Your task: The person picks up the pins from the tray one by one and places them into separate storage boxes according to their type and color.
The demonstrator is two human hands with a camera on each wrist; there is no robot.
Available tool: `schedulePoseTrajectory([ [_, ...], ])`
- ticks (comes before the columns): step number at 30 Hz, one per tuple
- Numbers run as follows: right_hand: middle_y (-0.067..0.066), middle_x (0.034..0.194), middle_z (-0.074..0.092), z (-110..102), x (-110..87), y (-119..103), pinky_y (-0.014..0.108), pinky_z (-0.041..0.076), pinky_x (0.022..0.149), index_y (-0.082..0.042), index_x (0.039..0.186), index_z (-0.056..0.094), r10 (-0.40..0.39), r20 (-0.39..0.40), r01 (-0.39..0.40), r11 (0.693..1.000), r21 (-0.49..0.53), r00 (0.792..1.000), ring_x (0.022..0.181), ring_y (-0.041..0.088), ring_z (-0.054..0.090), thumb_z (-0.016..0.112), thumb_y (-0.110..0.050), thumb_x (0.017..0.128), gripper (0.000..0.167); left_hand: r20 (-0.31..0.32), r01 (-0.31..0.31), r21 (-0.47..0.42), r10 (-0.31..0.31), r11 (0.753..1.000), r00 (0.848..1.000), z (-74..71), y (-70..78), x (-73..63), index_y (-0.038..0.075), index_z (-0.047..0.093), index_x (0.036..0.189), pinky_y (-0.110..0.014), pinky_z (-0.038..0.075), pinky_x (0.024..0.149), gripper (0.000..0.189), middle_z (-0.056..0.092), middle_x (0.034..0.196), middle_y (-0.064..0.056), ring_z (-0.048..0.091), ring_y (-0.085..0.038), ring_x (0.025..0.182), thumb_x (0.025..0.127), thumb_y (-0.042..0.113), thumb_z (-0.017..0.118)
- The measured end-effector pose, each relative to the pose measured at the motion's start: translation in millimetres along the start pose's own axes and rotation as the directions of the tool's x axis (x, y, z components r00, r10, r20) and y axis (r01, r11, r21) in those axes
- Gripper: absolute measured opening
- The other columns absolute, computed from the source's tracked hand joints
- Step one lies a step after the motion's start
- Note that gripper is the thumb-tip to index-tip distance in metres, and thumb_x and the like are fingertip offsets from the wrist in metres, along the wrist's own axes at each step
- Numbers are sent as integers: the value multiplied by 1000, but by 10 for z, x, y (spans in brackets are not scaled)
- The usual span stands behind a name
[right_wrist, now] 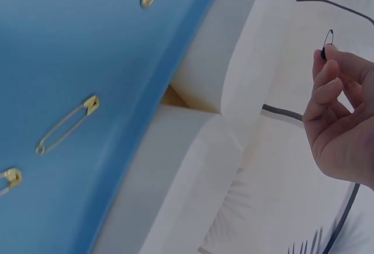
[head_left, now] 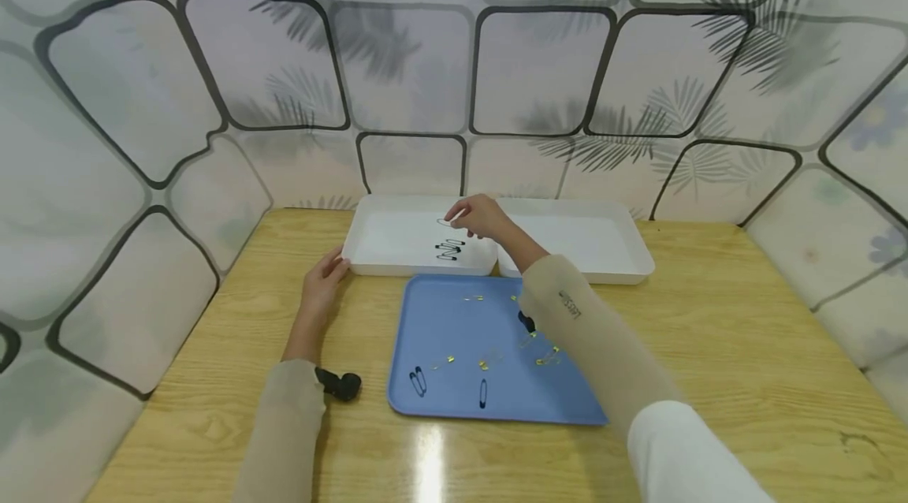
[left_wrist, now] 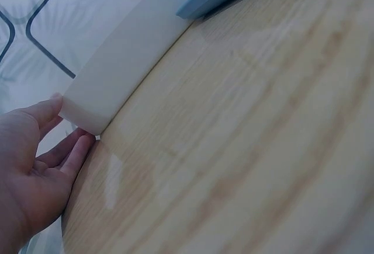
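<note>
My right hand (head_left: 481, 217) is above the left white tray (head_left: 383, 239), pinching a black safety pin (right_wrist: 328, 42) between thumb and finger. Below it, several black safety pins (head_left: 448, 249) lie in that tray. My left hand (head_left: 325, 280) holds the tray's near left corner; in the left wrist view its thumb is at the rim and its fingertips (left_wrist: 86, 142) are by the lower edge. On the blue tray (head_left: 440, 314) lie several gold-headed safety pins (right_wrist: 69, 124) and 3 black safety pins (head_left: 483, 393). My right forearm hides part of the blue tray.
A second white tray (head_left: 603, 239) stands to the right, against the left one. Both back onto a patterned wall covering (head_left: 539, 77). The wooden table (head_left: 745, 345) extends on both sides. Black wrist cameras (head_left: 344, 385) sit on both wrists.
</note>
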State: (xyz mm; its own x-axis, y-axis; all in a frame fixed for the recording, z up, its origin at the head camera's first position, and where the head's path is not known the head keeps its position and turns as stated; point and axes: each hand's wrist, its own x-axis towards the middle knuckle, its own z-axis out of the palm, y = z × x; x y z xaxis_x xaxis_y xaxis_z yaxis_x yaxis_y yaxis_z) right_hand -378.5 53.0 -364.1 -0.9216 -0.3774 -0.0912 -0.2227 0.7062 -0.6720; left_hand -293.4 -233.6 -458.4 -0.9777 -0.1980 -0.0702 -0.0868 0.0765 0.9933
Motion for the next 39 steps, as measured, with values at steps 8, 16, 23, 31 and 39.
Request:
schedulePoseTrajectory([
  [8,9,96,65,146,100,29,30,47,56,-9,105,67,59,-6,-59,997,50,998,77,31,60,61,-14,89,17,6,-5,-27,6,1000,1000,2,-23,3,6,40,138,-31,34,100,45,40,136,-19,39,-26,122,96,14,51],
  [16,9,87,66,347,149,135,25,45,50,-9,102,69,115,0,-115,993,12,993,62,18,56,60,-13,89,16,4,-23,-14,23,1000,1000,-22,-23,-1,6,40,139,-32,34,100,45,41,135,-20,41,-27,121,96,15,51],
  [23,3,75,62,487,169,204,21,40,46,-12,97,71,184,-44,-187,980,-76,982,54,10,50,60,-13,88,15,-1,-19,-7,19,1000,1000,-14,-22,-14,6,41,138,-32,33,100,45,42,133,-20,40,-27,121,96,17,51],
  [31,2,82,64,511,202,213,20,40,47,-13,97,71,197,-49,-202,973,-114,979,58,11,52,59,-14,88,15,-8,-29,21,30,999,1000,-16,-26,5,9,42,138,-33,32,101,46,42,135,-18,38,-25,123,95,21,52],
  [39,1,79,64,537,227,246,21,42,47,-15,97,71,222,-49,-227,966,-126,974,58,12,54,59,-15,88,15,3,-17,23,17,1000,1000,-5,-47,9,9,40,139,-32,32,101,47,42,135,-19,40,-25,122,95,21,52],
])
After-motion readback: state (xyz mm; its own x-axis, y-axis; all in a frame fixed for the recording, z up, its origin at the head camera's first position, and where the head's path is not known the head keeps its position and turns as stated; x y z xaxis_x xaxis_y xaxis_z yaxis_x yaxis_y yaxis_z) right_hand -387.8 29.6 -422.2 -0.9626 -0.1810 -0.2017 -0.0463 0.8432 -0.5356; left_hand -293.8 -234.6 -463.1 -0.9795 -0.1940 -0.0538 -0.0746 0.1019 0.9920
